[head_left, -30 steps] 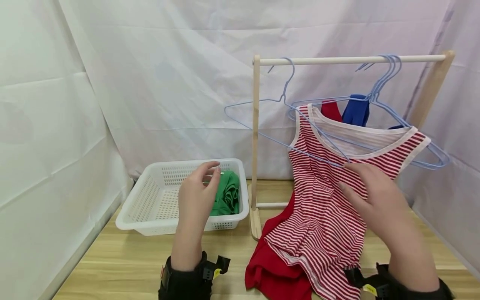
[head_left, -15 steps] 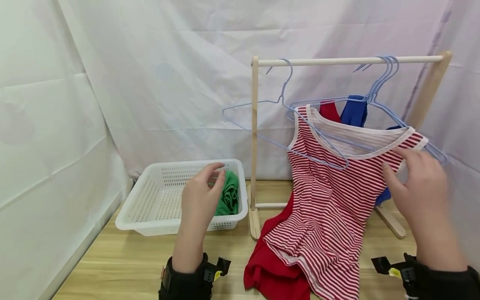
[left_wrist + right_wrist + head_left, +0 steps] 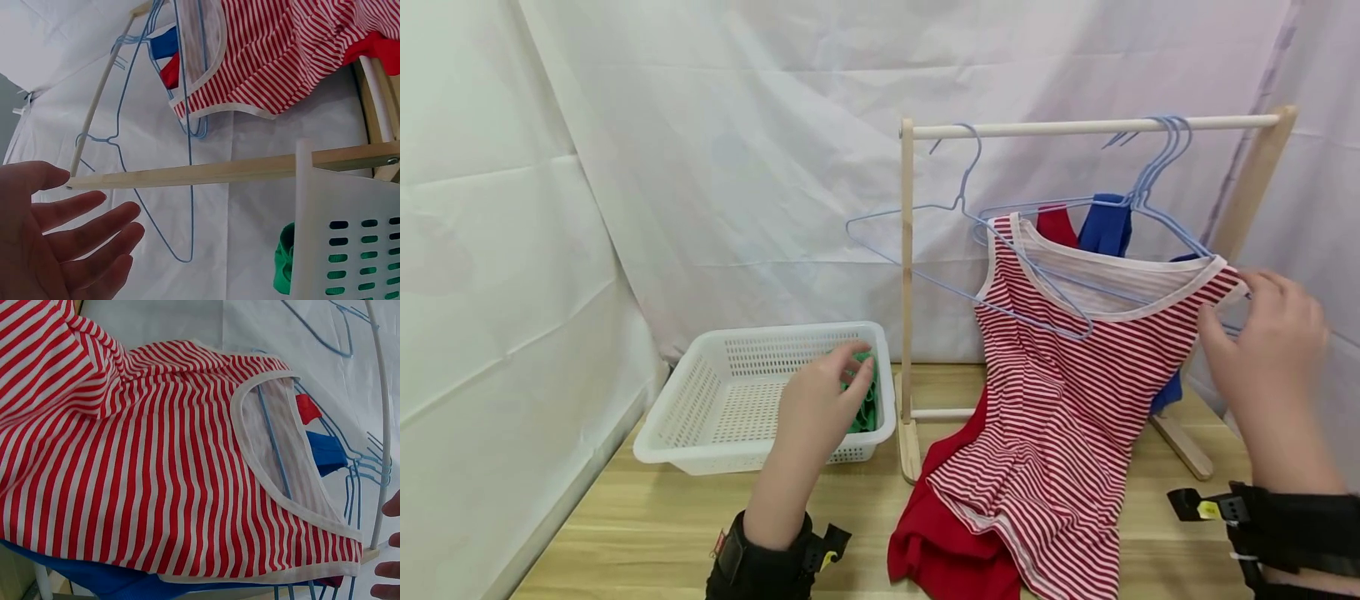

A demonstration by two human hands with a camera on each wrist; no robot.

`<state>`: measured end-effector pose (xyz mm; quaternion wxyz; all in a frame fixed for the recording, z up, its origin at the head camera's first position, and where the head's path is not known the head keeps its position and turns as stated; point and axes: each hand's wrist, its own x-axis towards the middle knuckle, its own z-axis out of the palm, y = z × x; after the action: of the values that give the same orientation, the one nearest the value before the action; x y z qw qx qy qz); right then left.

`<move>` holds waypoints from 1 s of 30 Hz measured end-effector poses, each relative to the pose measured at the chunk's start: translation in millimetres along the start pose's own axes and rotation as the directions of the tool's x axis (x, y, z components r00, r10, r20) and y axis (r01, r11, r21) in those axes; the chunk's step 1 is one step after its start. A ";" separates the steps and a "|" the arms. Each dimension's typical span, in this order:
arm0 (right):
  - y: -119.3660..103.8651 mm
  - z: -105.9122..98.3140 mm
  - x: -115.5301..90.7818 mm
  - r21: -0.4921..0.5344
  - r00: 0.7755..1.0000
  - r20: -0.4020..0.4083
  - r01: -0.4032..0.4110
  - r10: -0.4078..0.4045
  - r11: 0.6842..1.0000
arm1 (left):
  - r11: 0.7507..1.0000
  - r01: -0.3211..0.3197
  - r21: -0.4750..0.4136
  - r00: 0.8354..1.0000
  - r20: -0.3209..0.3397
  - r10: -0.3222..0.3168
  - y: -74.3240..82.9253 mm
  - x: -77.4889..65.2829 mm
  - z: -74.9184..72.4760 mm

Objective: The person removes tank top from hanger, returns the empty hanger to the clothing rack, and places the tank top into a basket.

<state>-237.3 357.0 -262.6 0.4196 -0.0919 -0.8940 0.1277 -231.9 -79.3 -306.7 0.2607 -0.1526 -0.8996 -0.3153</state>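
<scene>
A red-and-white striped tank top (image 3: 1067,392) with white trim hangs on a blue wire hanger from the rack's white bar (image 3: 1045,128). My right hand (image 3: 1270,350) is up beside its right shoulder strap, fingers slightly bent; in the right wrist view the fingers (image 3: 389,570) stand spread and apart from the fabric. My left hand (image 3: 820,404) hovers in front of the white basket (image 3: 681,455), holding nothing, fingers loosely bent. Green cloth (image 3: 867,408) lies in the basket, partly hidden by that hand. A bare blue hanger (image 3: 962,201) hangs at the rack's left end.
Behind the striped top hang a blue garment (image 3: 1107,227) and a red one (image 3: 1057,227). Red fabric (image 3: 951,550) shows below the striped hem. The rack's wooden left post (image 3: 907,292) stands close to the basket. White sheets (image 3: 737,167) enclose the wooden table (image 3: 647,525).
My right hand has moved right, from the front of the striped top to its right shoulder. My left hand has shifted slightly right and down, covering more of the green cloth.
</scene>
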 end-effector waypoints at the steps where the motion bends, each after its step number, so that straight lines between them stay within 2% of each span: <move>1: 2.3 0.0 1.8 -0.009 1.000 0.003 -0.014 0.014 1.000 | 1.000 -0.006 0.004 1.000 0.010 0.006 -0.6 -0.6 1.6; 8: 11.6 -2.9 12.5 -0.076 0.986 0.114 -0.110 0.118 0.991 | 0.999 -0.031 0.033 0.999 0.012 0.030 -2.9 -3.0 6.3; 14: 14.6 -3.8 15.5 -0.112 0.973 0.182 -0.126 0.145 0.986 | 0.998 -0.039 0.044 0.999 0.005 0.039 -3.4 -3.9 6.3; 18: 14.4 -3.5 15.5 -0.115 0.969 0.191 -0.134 0.155 0.984 | 0.998 -0.039 0.041 0.999 0.010 0.038 -3.7 -4.1 6.8; 23: 14.9 -4.7 13.3 -0.048 0.965 0.187 -0.177 0.183 0.983 | 0.999 -0.041 0.033 0.999 0.007 0.041 -3.6 -3.8 7.0; 26: 15.3 -6.8 11.2 -0.017 0.954 0.215 -0.211 0.209 0.977 | 0.999 -0.039 0.032 0.999 0.007 0.039 -3.8 -3.2 7.4; 30: 14.1 -8.9 11.2 -0.071 0.930 0.283 -0.223 0.234 0.972 | 0.998 -0.044 0.033 0.999 0.007 0.044 -4.3 -1.9 9.0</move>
<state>-236.6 374.9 -253.3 0.2648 -0.1837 -0.9311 0.1709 -235.6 -77.0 -315.9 0.2673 -0.1689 -0.9020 -0.2941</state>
